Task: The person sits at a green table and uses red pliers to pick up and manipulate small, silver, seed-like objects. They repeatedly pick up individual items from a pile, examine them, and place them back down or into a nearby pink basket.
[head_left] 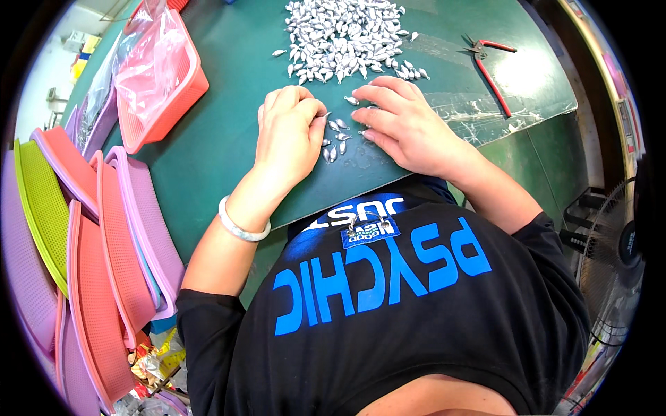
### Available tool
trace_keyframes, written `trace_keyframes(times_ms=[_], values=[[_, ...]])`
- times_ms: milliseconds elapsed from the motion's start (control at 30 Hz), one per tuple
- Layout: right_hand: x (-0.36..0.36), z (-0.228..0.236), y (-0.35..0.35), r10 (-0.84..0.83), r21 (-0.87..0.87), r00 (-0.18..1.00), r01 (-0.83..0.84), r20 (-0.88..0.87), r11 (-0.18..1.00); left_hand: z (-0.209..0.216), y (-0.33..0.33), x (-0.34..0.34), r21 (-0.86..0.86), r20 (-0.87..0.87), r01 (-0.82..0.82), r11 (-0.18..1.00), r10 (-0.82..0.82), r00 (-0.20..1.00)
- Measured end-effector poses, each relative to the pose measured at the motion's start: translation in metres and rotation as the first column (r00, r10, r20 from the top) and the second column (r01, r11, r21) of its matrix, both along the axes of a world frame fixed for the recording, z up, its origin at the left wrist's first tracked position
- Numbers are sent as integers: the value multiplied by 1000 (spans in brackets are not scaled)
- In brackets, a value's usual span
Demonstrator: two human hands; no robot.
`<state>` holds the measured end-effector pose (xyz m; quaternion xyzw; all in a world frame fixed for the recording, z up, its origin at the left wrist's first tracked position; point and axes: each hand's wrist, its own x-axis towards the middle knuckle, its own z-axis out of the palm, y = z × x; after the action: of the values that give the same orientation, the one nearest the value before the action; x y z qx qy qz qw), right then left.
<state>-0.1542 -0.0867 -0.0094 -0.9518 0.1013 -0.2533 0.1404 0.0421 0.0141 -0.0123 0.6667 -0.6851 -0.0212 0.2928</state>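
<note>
Small silver teardrop-shaped fishing sinkers with wire loops lie in a large pile at the far side of the green table. Closer to me, several loose sinkers are scattered between my two hands. My left hand is closed, thumb against curled forefinger, and a sinker's tip seems to poke out there; most of it is hidden. Opposite it, my right hand arches over the table with its fingers apart. A sinker lies by its forefinger, and others are partly covered by its fingertips.
Red-handled pliers lie opened at the right, by clear tape on the tabletop. A pink basket with plastic bags stands at the left edge. Stacked purple, pink and green baskets crowd my left; a fan stands right.
</note>
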Motion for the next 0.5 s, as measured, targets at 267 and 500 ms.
trace_keyframes(times_ms=[267, 500], values=[[-13, -1, -5, -31, 114, 999, 28, 29, 993, -9, -6, 11, 203, -392, -107, 973, 181, 902], [-18, -5, -3, -42, 144, 999, 42, -1, 989, -8, -8, 12, 211, -374, -110, 971, 184, 909]])
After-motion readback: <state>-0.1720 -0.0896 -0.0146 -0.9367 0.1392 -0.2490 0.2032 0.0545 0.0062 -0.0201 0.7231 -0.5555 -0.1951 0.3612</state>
